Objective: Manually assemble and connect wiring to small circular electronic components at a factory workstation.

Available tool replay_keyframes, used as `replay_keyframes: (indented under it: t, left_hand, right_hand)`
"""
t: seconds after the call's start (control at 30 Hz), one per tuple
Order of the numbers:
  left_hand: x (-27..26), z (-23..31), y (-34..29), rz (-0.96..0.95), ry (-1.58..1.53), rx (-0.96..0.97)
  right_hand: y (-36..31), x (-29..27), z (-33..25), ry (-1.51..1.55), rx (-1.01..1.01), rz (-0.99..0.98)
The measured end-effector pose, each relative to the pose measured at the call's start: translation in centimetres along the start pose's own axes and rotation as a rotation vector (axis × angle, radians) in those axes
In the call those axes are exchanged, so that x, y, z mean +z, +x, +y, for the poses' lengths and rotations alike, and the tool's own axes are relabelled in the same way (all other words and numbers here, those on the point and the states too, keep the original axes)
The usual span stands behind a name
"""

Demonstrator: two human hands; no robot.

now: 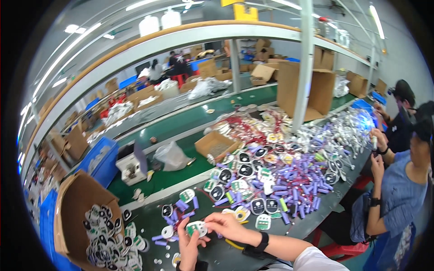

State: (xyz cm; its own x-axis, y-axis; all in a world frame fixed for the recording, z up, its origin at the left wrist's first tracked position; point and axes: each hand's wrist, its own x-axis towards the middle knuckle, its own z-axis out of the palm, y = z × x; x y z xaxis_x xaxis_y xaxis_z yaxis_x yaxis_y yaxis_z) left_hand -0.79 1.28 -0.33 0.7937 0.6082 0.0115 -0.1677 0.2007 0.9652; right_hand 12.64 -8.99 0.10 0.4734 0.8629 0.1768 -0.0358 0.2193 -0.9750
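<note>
- Running away from both hands, a long dark workbench carries a green belt beyond it; the surfaces look smooth and hard.
- Off to the left of the left hand sits a big open carton of brown cardboard, heaped with small oval black-and-white shells.
- Up and to the right of the right hand spreads a wide pile: purple cylindrical cells, oval black-faced casings, white wires, some red leads further back.
- Further right, two co-workers sit at the same bench; the nearer one's blue sleeve is well apart from the hands.
- Left hand comes up from the lower edge, fingers closed in a pinch on the lower left of the casing.
- Right hand, a black band at its wrist, reaches in from the right and pinches the casing's right edge.
- Casing lies between the two hands, touching both, held just above the bench; it is a small rounded white plastic shell with green marks, its long axis running roughly left to right. Neither hand is clearly nearer, since both grip it.
- Just above the left hand lie a few loose purple cells and another shell.
- Under the right hand a thin yellow piece rests on the bench; what it is cannot be told.
</note>
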Motion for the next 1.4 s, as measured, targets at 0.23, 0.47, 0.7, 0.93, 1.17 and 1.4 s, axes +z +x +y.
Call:
replay_keyframes:
  t: [0.23,0.47,0.7,0.93,1.17,1.4]
  left_hand:
    - [0.1,0.1,0.0,0.0,0.129,0.011]
    - [0.6,0.4,-0.4,0.005,0.272,0.042]
    - [0.7,0.8,-0.1,-0.053,0.334,0.088]
    - [-0.5,-0.5,0.1,-0.032,0.335,0.184]
    - [0.2,-0.2,0.3,-0.162,0.149,0.089]
    - [0.1,0.1,0.0,-0.137,0.181,0.119]
  right_hand:
    - [-0.1,-0.2,0.1,-0.318,-0.247,0.027]
    - [-0.4,0.2,0.9,-0.676,-0.571,0.093]
    - [-0.3,0.3,1.2,-0.892,-0.697,0.1]
    - [0.4,0.0,1.4,-0.263,-0.102,-0.072]
    - [-0.1,0.1,0.1,-0.459,-0.368,0.088]
    - [-0.4,0.9,-1.2,-0.684,-0.449,0.123]
